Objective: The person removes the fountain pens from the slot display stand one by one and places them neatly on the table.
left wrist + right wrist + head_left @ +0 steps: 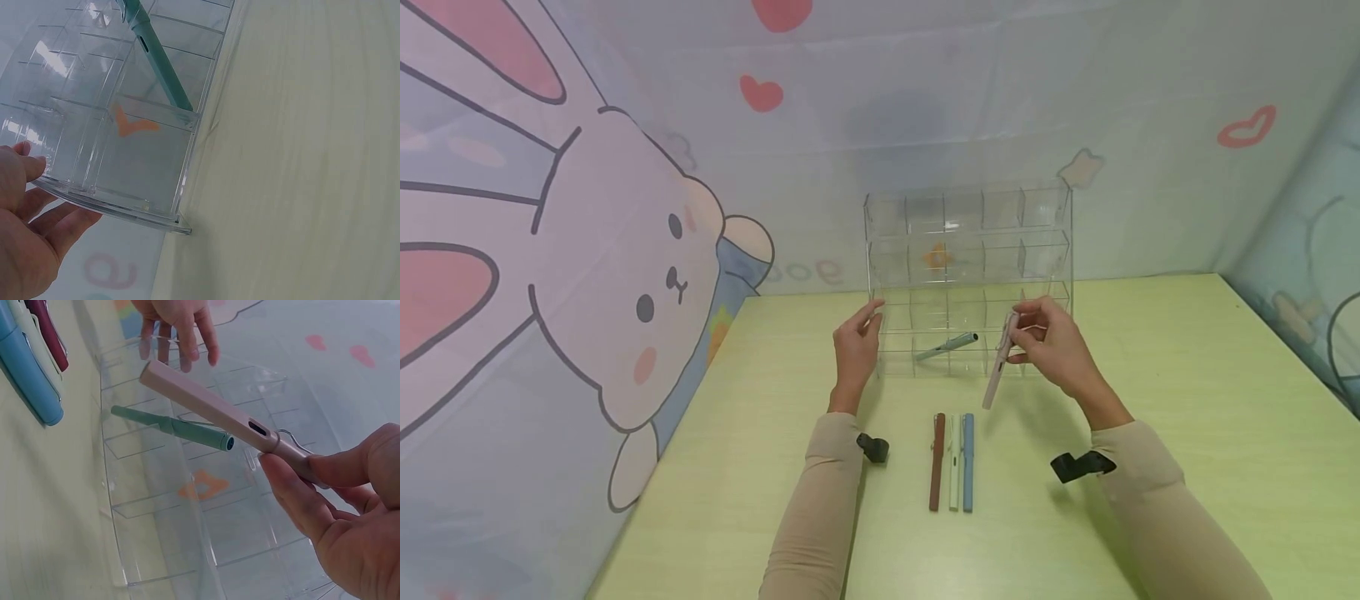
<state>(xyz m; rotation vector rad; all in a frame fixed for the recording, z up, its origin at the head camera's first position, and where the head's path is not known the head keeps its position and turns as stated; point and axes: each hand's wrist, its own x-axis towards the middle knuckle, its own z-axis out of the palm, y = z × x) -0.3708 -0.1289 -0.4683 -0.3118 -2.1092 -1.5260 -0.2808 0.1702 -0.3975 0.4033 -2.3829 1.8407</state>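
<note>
My right hand [1060, 350] pinches a pale pink pen [997, 371] by its clipped cap end, between thumb and fingers. The pen slants in front of the right part of a clear acrylic rack [1040, 208], its other end pointing down. At the rack's left side, my left hand [855, 346] holds the side panel, thumb towards the front and fingers along the outer face in the left wrist view. A teal-green pen [200, 434] lies tilted in the bottom row, across a divider.
In front of the rack, a dark red pen [936, 467], a pale green pen [954, 475] and a blue pen [967, 467] lie side by side on the light yellow-green table [1187, 433]. Behind stands a printed curtain [1150, 75] with a cartoon rabbit.
</note>
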